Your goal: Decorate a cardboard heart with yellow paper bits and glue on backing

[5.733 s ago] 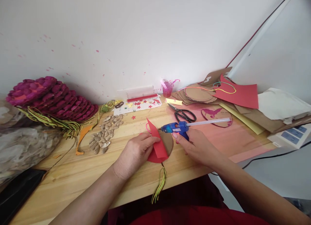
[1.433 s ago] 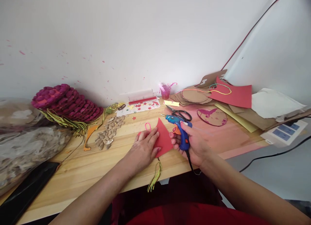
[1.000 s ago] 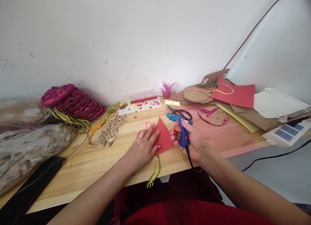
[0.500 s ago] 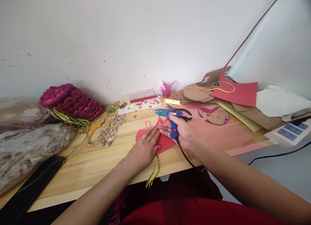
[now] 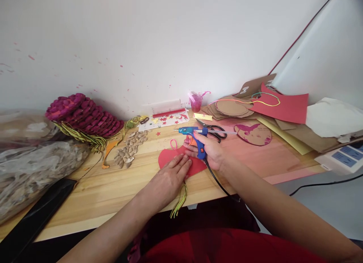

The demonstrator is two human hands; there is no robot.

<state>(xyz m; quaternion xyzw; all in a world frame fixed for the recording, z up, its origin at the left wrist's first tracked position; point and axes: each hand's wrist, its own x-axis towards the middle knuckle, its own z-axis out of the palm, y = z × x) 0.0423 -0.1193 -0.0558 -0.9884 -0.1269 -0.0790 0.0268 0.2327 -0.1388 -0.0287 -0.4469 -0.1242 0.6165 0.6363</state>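
Observation:
My left hand [image 5: 172, 173] lies flat, fingers stretched out, on a red paper heart [image 5: 167, 157] on the table. A pink loop [image 5: 174, 143] sticks out at the heart's top edge, and a yellow-green tassel [image 5: 179, 204] hangs from its lower end over the table's front edge. In my right hand [image 5: 214, 152] is a blue glue gun [image 5: 200, 143], its nozzle pointing left above the heart and a clear glue stick [image 5: 222, 132] out of its back. Some right fingertips reach down to the heart near the left fingers. Black-handled scissors [image 5: 217, 131] lie just behind the glue gun.
Loose shells [image 5: 126, 153], probably nut shells, lie left beside magenta stacked pieces [image 5: 85, 113] and a plastic bag [image 5: 42, 168]. Paper stars [image 5: 164, 121] and a pink-stained cup [image 5: 195, 103] stand near the wall. At right are cardboard ovals [image 5: 231, 108], red paper [image 5: 286, 108] and a power strip [image 5: 340, 159].
My left hand has slid a little down and toward me over the heart, uncovering more of its upper part. The glue gun stays in my right hand; the view has shifted slightly.

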